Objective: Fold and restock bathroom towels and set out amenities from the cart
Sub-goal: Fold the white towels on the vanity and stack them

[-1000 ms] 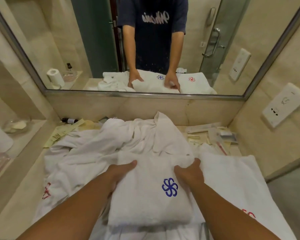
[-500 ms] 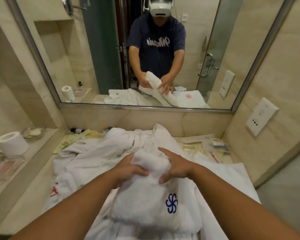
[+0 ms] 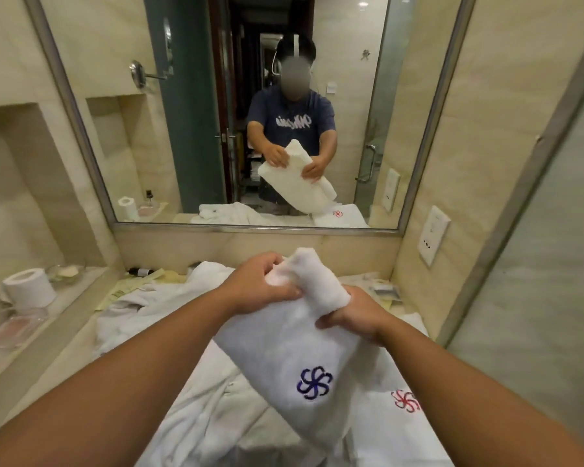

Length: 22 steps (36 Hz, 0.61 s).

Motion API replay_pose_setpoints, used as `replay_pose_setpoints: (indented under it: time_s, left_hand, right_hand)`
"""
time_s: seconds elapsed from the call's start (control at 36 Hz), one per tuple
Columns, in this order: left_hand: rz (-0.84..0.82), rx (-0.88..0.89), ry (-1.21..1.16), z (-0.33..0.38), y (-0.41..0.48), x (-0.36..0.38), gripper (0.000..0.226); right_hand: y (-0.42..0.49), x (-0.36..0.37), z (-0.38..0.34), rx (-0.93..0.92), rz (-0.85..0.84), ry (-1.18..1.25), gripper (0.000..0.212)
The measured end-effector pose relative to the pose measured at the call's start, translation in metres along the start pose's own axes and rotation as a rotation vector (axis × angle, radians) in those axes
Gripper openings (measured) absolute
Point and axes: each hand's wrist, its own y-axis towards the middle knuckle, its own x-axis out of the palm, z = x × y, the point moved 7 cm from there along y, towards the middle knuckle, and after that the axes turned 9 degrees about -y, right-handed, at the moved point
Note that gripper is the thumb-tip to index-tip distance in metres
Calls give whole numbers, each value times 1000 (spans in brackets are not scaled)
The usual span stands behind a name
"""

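Starting at the left ledge: toilet roll [image 3: 29, 288] upright, small dish [image 3: 66, 273] behind it, clear tray [image 3: 11, 332] in front. On the counter [image 3: 64, 382] by the back wall, a dark bottle [image 3: 141, 272] lies on its side, with yellow paper [image 3: 129, 291] just beside it. A heap of loose towels [image 3: 155, 311] is spread across the counter.

The left hand [image 3: 263, 284] has its fingers curled tight, pinching the upper end of a folded towel [image 3: 284, 358]. That towel is held up off the heap and tilted, its upper end bunched and standing between both hands. Its blue emblem [image 3: 314, 382] faces the camera, low on the front.

The right hand [image 3: 354, 315] has its fingers curled round the towel just below the bunched end, thumb on the near face. Below and right lies a flat towel [image 3: 395, 439] with a red emblem. Amenity packets [image 3: 385, 291] sit in the back right corner, partly hidden by that hand. A socket plate [image 3: 432, 235] is on the right wall. The mirror [image 3: 81, 129] above shows the person holding the towel in both hands.
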Motion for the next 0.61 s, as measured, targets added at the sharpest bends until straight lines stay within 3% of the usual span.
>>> replay_pose_setpoints:
  time_s: [0.08,0.17,0.22,0.25,0.31,0.39,0.44,0.5,0.61]
  left_hand:
    - [181,-28,14,2,-15,-2,62]
    - [462,-82,-149,-10,-35,-4,88]
    - [553,-171,-328,-24,-46,3,108]
    - [518,-242,-441,-33,-49,14,115]
    - [292,-407,-699,-51,-54,51,121]
    - [-115,-535,-965,-46,-70,112,93]
    - [-184,-524,-1053,-36,-73,136,75]
    - [-203,-523,-1112,-27,-70,154,71]
    - [-89,-510,-1072,-28,-53,173,60]
  right_hand:
    - [-19,-18,4,-12,34,122,57]
    - [-37,-35,11,15,43,265,50]
    - [-48,-47,19,35,46,355,59]
    - [-53,-53,23,48,51,402,65]
    - [-63,-64,29,59,50,504,69]
    - [-77,-77,39,110,33,639,62]
    - [-82,-82,50,180,22,699,50]
    - [-83,-90,63,224,54,709,43]
    - [-77,-121,103,303,311,491,46]
